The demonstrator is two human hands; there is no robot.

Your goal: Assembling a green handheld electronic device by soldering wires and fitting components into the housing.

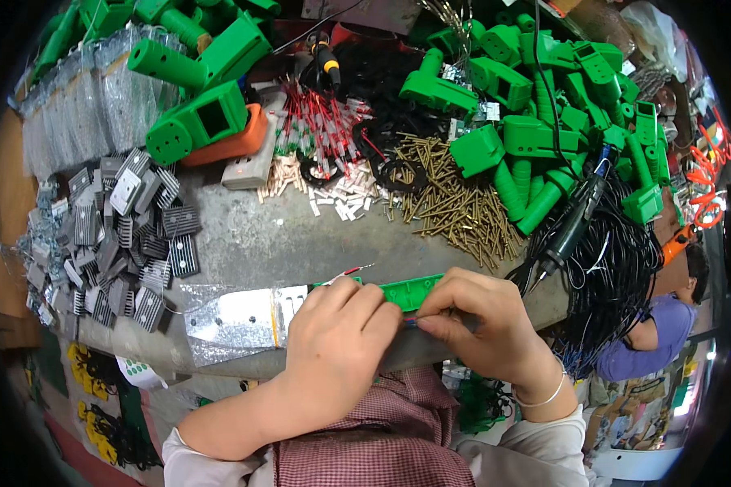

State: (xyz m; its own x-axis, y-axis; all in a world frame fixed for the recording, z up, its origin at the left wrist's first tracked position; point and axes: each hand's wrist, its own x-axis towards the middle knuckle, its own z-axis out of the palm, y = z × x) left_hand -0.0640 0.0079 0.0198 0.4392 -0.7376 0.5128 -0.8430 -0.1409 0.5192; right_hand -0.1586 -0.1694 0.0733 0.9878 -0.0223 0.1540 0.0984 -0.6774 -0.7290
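Observation:
A long green plastic housing (pixel 410 291) lies at the table's front edge, in front of me. My left hand (pixel 337 337) is closed over its left end, fingers curled and mostly hiding it. At the housing's right part, my right hand (pixel 483 318) pinches a thin coloured wire (pixel 410 321) between thumb and fingers; most of that wire is hidden. A red lead with a bare metal tip (pixel 356 270) sticks out beyond my left knuckles. To the left, touching or close to my left hand, lies a flat silvery-white plate in clear bubble wrap (pixel 234 321).
Grey finned blocks (pixel 126 235) are heaped at left, below wrapped packs (pixel 97 101). Brass screws (pixel 463 199) and red-wired parts (pixel 329 130) lie at the back. Green housings (pixel 544 134) pile at right, with a power screwdriver (pixel 577 213) on black cables (pixel 617 252). Another person (pixel 654 337) sits beyond.

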